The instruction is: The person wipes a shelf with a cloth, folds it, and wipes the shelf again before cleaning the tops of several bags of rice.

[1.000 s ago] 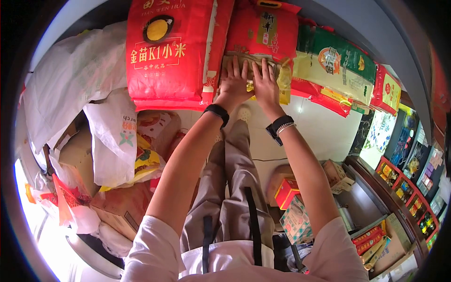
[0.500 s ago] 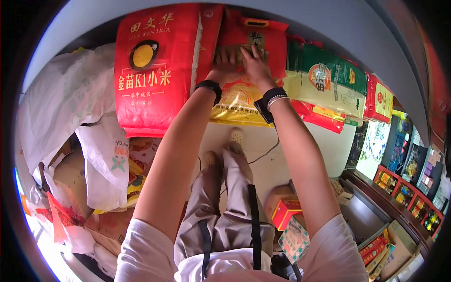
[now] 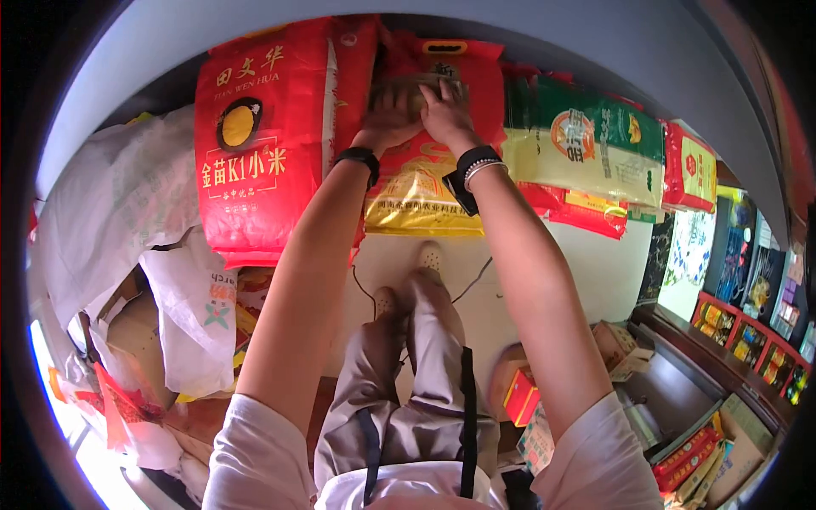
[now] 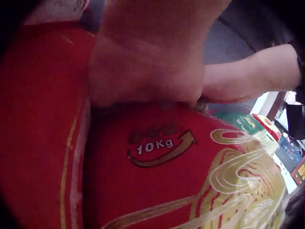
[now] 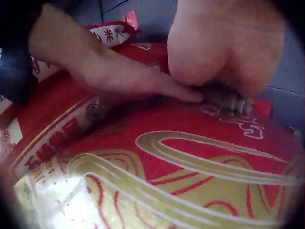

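Both hands lie side by side on a large red and gold rice bag (image 3: 416, 170) in the head view. The left hand (image 3: 393, 121) and the right hand (image 3: 446, 115) have extended fingers pressing on a small brownish bundle (image 3: 416, 95) on the bag's upper part. A strip of the bundle (image 5: 228, 101) shows under the right hand (image 5: 224, 43) in the right wrist view; most of it is covered, and I cannot tell what it is. The left wrist view shows a "10Kg" mark on the bag just below the left hand (image 4: 147, 57).
A large red millet bag (image 3: 255, 153) stands to the left, green and cream bags (image 3: 586, 144) to the right. White plastic sacks (image 3: 127, 204) hang at far left. A grey ledge (image 3: 510, 30) curves above. Boxes (image 3: 625, 348) lie at lower right.
Both hands have slid up the red and gold bag with the brownish bundle, away from its lower end. The bag's gold lower part now shows. The head view has shifted slightly.
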{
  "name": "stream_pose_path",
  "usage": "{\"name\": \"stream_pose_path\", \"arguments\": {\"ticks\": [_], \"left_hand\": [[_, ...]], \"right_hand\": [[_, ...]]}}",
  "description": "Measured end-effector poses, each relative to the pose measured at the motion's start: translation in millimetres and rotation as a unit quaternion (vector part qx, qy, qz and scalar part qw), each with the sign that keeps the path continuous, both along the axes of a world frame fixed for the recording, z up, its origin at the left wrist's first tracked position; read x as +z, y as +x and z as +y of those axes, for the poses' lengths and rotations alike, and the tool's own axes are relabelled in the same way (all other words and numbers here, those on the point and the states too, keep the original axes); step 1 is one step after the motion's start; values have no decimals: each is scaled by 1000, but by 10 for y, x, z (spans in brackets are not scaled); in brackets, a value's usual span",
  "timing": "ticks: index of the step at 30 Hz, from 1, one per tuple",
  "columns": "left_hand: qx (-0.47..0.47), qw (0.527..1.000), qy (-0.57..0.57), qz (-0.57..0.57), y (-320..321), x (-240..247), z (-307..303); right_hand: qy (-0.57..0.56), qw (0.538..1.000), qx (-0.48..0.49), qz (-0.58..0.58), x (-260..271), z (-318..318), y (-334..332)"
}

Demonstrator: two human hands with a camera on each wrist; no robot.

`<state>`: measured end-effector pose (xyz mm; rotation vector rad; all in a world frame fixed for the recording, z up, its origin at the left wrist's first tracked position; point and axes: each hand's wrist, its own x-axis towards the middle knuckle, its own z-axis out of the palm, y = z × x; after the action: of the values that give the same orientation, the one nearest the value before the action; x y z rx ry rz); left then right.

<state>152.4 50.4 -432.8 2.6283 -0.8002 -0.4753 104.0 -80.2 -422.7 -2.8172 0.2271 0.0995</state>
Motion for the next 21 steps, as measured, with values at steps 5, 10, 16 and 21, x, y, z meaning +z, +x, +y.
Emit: {"name": "stream_pose_path", "arguments": {"ticks": [5, 10, 16, 21], "left_hand": [[2, 999, 30, 21, -357, 124, 128], [-31, 997, 45, -56, -737, 138, 221], [-142, 980, 112, -84, -1107, 547, 267], [-223, 962, 99, -120, -1282, 594, 312]], "right_hand": [[-32, 998, -5, -45, 41, 145, -364], [-47, 992, -25, -115, 122, 297, -798], [-41, 983, -98, -149, 172, 532, -1421], [-35, 984, -140, -106, 316, 672, -1785]]}}
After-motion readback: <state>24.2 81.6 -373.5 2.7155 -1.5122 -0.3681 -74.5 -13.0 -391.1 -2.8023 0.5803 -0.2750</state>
